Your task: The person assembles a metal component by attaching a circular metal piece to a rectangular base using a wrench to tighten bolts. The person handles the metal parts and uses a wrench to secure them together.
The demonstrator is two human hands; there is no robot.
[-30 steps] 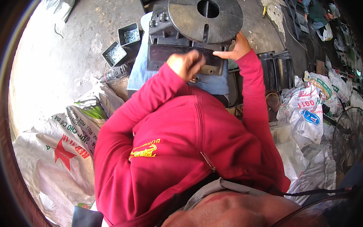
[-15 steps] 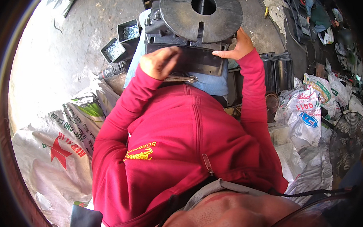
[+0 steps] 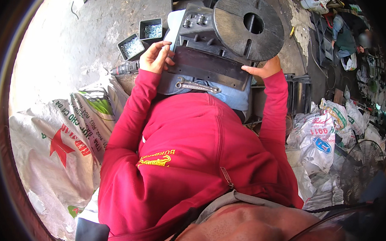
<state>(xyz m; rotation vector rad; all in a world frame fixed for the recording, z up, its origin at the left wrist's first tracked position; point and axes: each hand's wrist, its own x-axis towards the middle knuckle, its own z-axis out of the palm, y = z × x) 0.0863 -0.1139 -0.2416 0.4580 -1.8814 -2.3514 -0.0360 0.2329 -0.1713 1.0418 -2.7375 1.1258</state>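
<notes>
From the head view, the person sits with a dark metal plate (image 3: 209,68) across the lap, its far edge tucked under a black round disc (image 3: 248,27) with a hole in its middle. The left hand (image 3: 156,56) rests on the plate's left end, fingers loosely spread over the corner, touching rather than clamping it. The right hand (image 3: 262,70) holds the plate's right end, fingers curled around the edge and under it, so how firmly it grips cannot be told. A silver wrench (image 3: 197,85) lies loose on the blue-clad lap just below the plate, touched by neither hand.

The red sleeves and chest fill the middle of the picture and hide the person's legs and whatever lies beneath them. A power drill (image 3: 124,69) lies on the concrete floor (image 3: 68,44) just beside the left wrist. Farther left on the floor stand two small square metal trays (image 3: 140,38), side by side, each holding a heap of small silvery screws. A large white printed sack (image 3: 60,145) lies to the person's left, more stuffed sacks (image 3: 324,133) are piled to the right, and a fan grille (image 3: 364,158) stands beyond them.
</notes>
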